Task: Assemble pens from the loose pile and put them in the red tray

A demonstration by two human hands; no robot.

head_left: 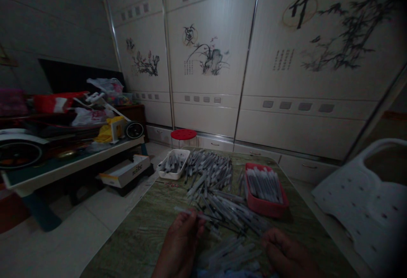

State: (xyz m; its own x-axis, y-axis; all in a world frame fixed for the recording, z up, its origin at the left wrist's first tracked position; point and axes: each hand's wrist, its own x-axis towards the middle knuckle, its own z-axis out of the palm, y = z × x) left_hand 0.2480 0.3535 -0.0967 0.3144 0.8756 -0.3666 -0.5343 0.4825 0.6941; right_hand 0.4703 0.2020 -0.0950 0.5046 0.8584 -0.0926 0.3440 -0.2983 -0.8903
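My left hand is closed on a slim translucent pen tube at the front centre of the table. To its right my right hand has its fingers curled together; what they hold, if anything, is too dim to make out. Between and beyond the hands lies a heap of clear pens with dark parts. A nearer pile of pen pieces sits between my wrists. The red basket on the right holds many pens in rows. The white basket at the far left holds some dark-tipped pieces.
The green patterned table fills the front. Behind it stand a red stool and sliding cabinet doors. A white chair is at the right. On the left are a low table with wheeled items and a cardboard box.
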